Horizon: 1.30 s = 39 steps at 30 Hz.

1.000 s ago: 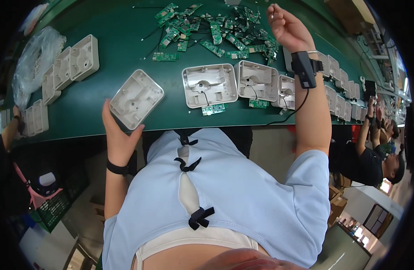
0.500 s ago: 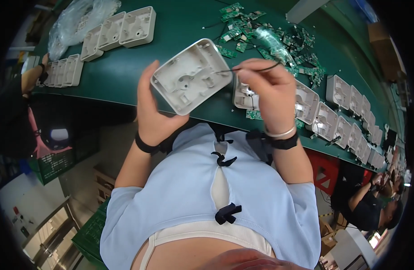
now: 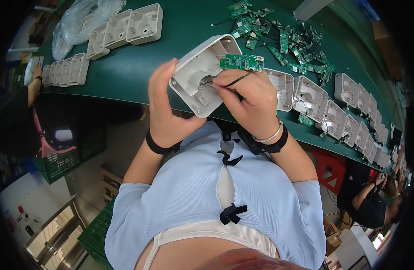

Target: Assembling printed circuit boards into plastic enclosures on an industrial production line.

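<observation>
Green tabletop [image 3: 121,74]; left grip [image 3: 164,110] clamped on pale, hollow housing [image 3: 191,75], right grip [image 3: 252,94] on black cable [image 3: 238,81].

We note open tabletop [image 3: 112,74] between left hand [image 3: 162,105] and white housings [image 3: 118,29]; rightward, circuit boards [image 3: 284,41] and housing row [image 3: 334,119] obstruct.

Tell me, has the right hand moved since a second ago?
Yes: judged against the green circuit-board pile, the right hand has moved left and to the pile's near side, at the held white plastic casing.

Housing [image 3: 195,72] smooth plastic; circuit board [image 3: 243,63] glossy; tabletop [image 3: 119,69] smooth, low-sheen; bag [image 3: 74,28] crinkled, likely plastic film.
</observation>
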Available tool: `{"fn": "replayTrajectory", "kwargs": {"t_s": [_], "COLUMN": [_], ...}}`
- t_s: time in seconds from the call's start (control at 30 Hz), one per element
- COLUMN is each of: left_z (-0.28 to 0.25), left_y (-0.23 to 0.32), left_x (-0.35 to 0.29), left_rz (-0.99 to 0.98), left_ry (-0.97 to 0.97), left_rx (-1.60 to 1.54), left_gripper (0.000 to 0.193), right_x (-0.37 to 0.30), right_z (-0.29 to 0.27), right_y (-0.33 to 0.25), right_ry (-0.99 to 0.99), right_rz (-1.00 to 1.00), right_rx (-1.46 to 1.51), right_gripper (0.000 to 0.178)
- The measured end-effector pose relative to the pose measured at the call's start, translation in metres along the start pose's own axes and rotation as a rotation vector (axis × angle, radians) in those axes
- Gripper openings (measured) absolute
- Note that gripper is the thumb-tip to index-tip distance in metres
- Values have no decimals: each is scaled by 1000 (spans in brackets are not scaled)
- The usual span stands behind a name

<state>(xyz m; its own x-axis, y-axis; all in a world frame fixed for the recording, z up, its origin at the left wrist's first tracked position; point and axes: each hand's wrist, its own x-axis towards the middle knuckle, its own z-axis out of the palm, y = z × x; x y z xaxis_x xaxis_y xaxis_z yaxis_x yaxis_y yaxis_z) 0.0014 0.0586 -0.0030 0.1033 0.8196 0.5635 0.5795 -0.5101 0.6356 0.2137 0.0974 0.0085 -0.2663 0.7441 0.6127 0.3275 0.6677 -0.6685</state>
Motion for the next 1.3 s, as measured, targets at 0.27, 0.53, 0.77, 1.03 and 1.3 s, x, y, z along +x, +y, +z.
{"fn": "replayTrajectory", "kwargs": {"t_s": [0.27,0.53,0.77,1.03,1.3], "left_z": [5,9,12,7,-4], "left_y": [3,2,2,-3,-6], "left_x": [-5,-8,-10,-8,-9], "left_rz": [-47,-36,-22,-24,-94], "left_ry": [22,26,3,-60,-102], "left_rx": [-59,-106,-86,-56,-206], "left_gripper": [107,107,106,109,113], "right_x": [-3,-7,-15,-5,-19], "right_z": [5,16,23,13,4], "right_y": [-6,-3,1,-2,19], "right_ry": [-106,22,-33,-243,156], "right_rz": [-206,-180,-54,40,152], "right_rx": [-86,-59,61,-201,19], "right_gripper": [25,26,20,16,31]}}
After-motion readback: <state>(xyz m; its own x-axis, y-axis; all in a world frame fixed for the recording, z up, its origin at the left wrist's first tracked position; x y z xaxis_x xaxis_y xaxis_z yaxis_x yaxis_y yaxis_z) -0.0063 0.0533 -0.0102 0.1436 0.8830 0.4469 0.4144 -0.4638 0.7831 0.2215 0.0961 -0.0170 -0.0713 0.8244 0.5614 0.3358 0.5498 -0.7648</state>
